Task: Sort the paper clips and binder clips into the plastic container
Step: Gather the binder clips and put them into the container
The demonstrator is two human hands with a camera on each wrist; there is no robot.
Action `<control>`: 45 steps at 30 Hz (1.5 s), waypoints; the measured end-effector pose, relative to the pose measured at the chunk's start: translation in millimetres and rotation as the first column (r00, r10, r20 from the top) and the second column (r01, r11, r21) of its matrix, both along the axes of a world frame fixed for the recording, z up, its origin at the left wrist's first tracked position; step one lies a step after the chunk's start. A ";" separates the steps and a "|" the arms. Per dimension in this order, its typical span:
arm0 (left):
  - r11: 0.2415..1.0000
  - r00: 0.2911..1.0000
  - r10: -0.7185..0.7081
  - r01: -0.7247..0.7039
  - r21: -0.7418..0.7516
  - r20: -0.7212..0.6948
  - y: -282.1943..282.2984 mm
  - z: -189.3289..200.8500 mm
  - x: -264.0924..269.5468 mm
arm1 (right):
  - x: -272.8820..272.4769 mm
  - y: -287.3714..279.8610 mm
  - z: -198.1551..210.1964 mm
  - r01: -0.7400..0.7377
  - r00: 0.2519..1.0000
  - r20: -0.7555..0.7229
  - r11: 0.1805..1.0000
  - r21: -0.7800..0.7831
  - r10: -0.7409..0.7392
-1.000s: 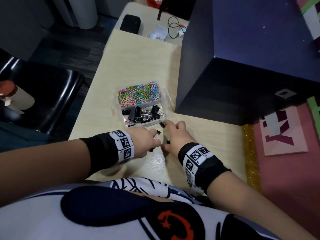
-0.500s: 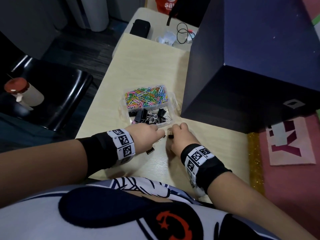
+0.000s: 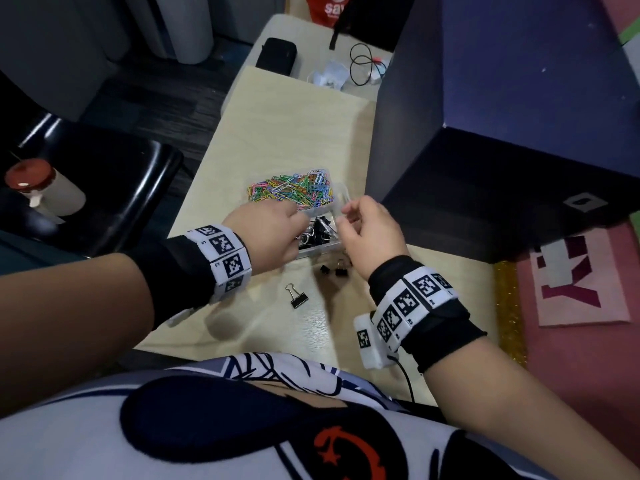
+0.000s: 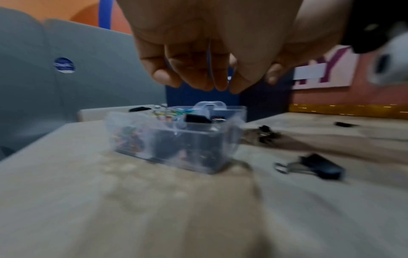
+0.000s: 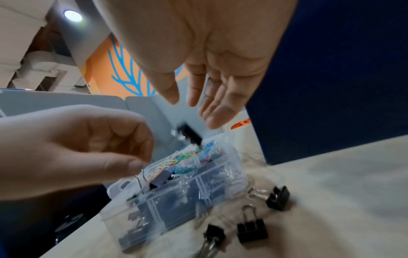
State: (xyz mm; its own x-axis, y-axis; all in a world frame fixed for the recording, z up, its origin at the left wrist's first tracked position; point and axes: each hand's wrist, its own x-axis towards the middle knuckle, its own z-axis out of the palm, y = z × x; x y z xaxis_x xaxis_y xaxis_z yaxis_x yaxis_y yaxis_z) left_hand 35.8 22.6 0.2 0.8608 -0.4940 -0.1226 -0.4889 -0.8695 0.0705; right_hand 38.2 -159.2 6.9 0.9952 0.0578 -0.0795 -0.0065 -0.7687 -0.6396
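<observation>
A clear plastic container (image 3: 313,250) stands mid-table, with coloured paper clips (image 3: 294,188) in its far compartment and black binder clips (image 3: 317,230) in the near one. My left hand (image 3: 294,223) hovers over the near compartment. In the right wrist view the left hand (image 5: 137,157) pinches the wire handle of a binder clip (image 5: 159,178). My right hand (image 5: 192,104) is spread open above the container (image 5: 176,209), and a black binder clip (image 5: 189,134) is in the air just under its fingers. Three loose binder clips (image 3: 297,297) (image 3: 325,269) (image 3: 341,270) lie on the table in front.
A big dark blue box (image 3: 485,133) stands close on the right of the container. Left of the table are a black chair (image 3: 104,188) and a red-capped bottle (image 3: 38,188). A black case (image 3: 277,57) and cables (image 3: 363,64) lie at the far end.
Both hands have risen from the table in front of the container to above it. The right hand has opened and a binder clip is dropping from it.
</observation>
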 end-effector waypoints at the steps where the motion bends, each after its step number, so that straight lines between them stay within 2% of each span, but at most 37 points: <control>1: 0.997 0.998 -0.026 0.030 0.069 -0.059 -5.5 -1.3 -5.5 | 1.9 -1.6 0.9 0.009 1.000 -0.026 0.999 -0.050 -0.010; 3: 0.971 0.976 -0.130 0.161 0.178 -0.176 -16.4 -6.3 -17.7 | 4.0 -8.0 -3.2 0.009 0.982 -0.181 0.977 -0.214 -0.049; 5: 0.936 0.941 -0.210 0.271 0.224 -0.264 -22.7 -14.1 -28.4 | -0.3 -13.3 -12.3 -0.027 0.920 -0.374 0.932 -0.362 -0.119; 7: 0.921 0.919 -0.214 0.303 0.246 -0.330 -23.8 -21.8 -33.9 | -8.2 -13.4 -22.8 -0.037 0.870 -0.466 0.920 -0.389 -0.162; 9: 0.913 0.908 -0.203 0.311 0.264 -0.366 -23.9 -25.1 -36.8 | -15.6 -6.7 -32.0 -0.046 0.867 -0.476 0.927 -0.372 -0.148; 16: 0.917 0.901 -0.178 0.297 0.265 -0.395 -27.6 -27.2 -39.2 | -23.6 13.1 -47.1 -0.106 0.930 -0.365 0.918 -0.383 -0.045; 19: 0.939 0.924 -0.172 0.259 0.226 -0.342 -24.4 -22.0 -36.3 | -22.2 3.5 -44.4 -0.155 0.925 -0.381 0.917 -0.367 0.004; 24: 0.994 0.988 -0.095 0.100 0.039 -0.121 -13.5 -10.8 -17.3 | -18.4 -7.6 -42.9 -0.199 0.908 -0.417 0.915 -0.350 0.038; 28: 0.998 0.994 0.035 -0.029 0.057 -0.107 -0.4 -4.0 3.7 | -15.9 -12.9 -40.9 -0.166 0.900 -0.436 0.934 -0.317 0.012; 33: 0.998 0.997 0.069 -0.069 -0.008 -0.041 14.0 -10.6 8.3 | -7.7 -20.5 -25.3 -0.013 0.943 -0.325 0.966 -0.258 -0.075; 35: 0.999 0.999 0.052 -0.052 -0.001 -0.016 16.3 -13.1 5.5 | -3.9 -16.2 -16.9 0.037 0.968 -0.239 0.983 -0.181 -0.081; 37: 1.000 1.000 0.025 -0.025 0.015 0.005 17.4 -17.5 3.0 | -0.7 -7.7 -9.3 0.047 0.990 -0.130 0.996 -0.071 -0.056; 39: 0.999 0.999 0.016 -0.017 0.030 0.027 16.7 -20.0 1.1 | 1.7 -2.6 -6.2 0.009 0.995 -0.096 0.999 -0.031 -0.012; 41: 0.999 0.997 -0.024 0.022 0.032 0.073 14.8 -22.3 -1.7 | 3.1 -7.2 -5.8 0.011 0.987 -0.156 0.996 -0.084 -0.024; 43: 0.997 0.994 -0.076 0.073 0.040 0.077 11.3 -22.8 -6.2 | 2.3 -22.7 -9.5 0.031 0.951 -0.291 0.966 -0.257 -0.108; 45: 0.994 0.992 -0.107 0.104 0.037 0.068 7.6 -25.3 -7.1 | -1.8 -45.8 -14.7 0.010 0.876 -0.429 0.897 -0.443 -0.221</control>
